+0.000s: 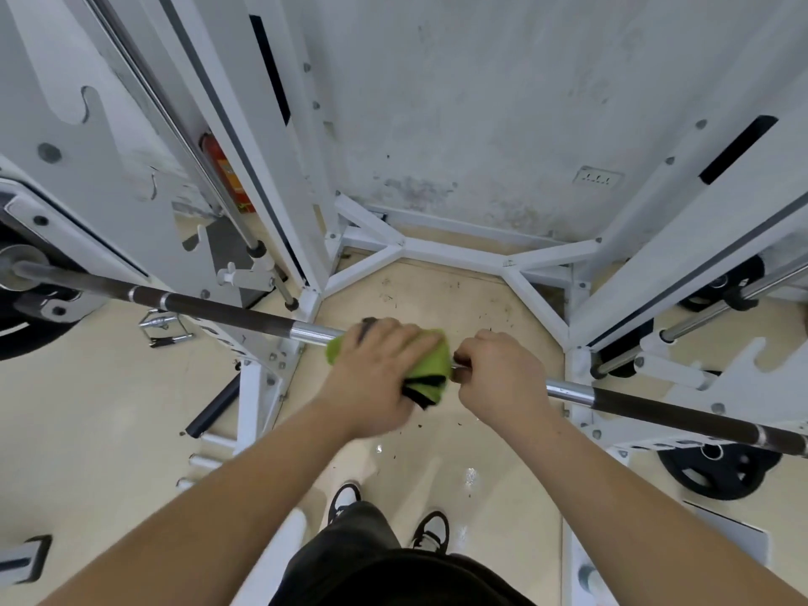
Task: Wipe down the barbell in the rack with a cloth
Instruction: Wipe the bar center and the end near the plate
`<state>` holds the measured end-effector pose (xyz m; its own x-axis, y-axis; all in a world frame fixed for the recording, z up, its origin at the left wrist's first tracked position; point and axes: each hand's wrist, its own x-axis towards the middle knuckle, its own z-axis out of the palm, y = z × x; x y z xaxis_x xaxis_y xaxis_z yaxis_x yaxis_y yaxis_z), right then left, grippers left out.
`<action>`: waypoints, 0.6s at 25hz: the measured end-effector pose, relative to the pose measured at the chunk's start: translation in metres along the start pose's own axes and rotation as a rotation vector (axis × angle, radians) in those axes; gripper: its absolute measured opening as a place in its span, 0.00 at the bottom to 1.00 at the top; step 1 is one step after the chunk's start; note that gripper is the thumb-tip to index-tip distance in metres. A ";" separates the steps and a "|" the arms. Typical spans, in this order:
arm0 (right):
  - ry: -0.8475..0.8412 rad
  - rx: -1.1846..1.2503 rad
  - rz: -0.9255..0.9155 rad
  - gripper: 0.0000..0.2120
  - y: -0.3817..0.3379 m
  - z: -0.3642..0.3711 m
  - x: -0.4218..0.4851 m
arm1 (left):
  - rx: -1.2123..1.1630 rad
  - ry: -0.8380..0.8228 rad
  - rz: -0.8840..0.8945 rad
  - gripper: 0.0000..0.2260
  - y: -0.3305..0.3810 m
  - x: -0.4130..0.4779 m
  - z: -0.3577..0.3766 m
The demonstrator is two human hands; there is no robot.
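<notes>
The barbell (pixel 227 313) runs across the view from upper left to lower right, dark knurled sections alternating with shiny steel. It rests in the white rack (pixel 280 177). A green cloth with black trim (pixel 430 365) is wrapped around the bar's middle. My left hand (pixel 376 373) presses down over the cloth and clasps it onto the bar. My right hand (pixel 498 378) is just to the cloth's right, fist closed around the bare bar. The bar's middle is hidden under both hands.
Black weight plates sit at the far left (pixel 26 325) and low on the right (pixel 717 472). White rack uprights and base struts (pixel 459 251) enclose the beige floor ahead. A wall with a socket (pixel 598 177) is close behind. My shoes (pixel 430 531) stand below.
</notes>
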<state>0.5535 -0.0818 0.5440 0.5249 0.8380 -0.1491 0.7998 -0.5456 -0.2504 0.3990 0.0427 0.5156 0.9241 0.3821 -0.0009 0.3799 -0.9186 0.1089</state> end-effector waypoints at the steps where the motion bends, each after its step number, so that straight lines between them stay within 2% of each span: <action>1: 0.000 -0.011 -0.017 0.04 0.000 0.002 0.000 | 0.031 -0.037 -0.087 0.33 -0.022 -0.002 -0.003; 3: 0.006 -0.027 -0.037 0.04 0.000 0.006 0.001 | 0.103 -0.030 -0.303 0.29 -0.045 -0.008 -0.006; 4: 0.005 -0.027 -0.034 0.04 0.000 0.007 0.001 | 0.115 -0.012 -0.382 0.27 -0.034 -0.006 -0.004; 5: 0.000 -0.023 -0.028 0.03 0.000 0.006 0.001 | 0.122 -0.004 -0.388 0.26 -0.013 -0.001 0.001; 8: -0.014 -0.029 -0.002 0.03 0.002 0.001 0.005 | 0.029 0.046 -0.192 0.27 0.053 0.014 0.021; 11: -0.002 -0.035 -0.025 0.03 0.003 0.002 0.003 | 0.082 0.085 -0.048 0.30 0.009 0.007 0.014; 13: 0.015 -0.034 -0.047 0.04 0.003 0.006 0.000 | 0.121 0.079 -0.205 0.26 -0.044 -0.011 0.008; 15: 0.022 -0.031 -0.048 0.05 0.002 0.008 0.001 | 0.144 0.071 -0.409 0.20 -0.066 -0.016 -0.002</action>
<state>0.5538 -0.0820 0.5357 0.4913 0.8631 -0.1167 0.8328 -0.5048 -0.2271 0.3590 0.0970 0.5102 0.6935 0.7185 0.0538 0.7203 -0.6932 -0.0264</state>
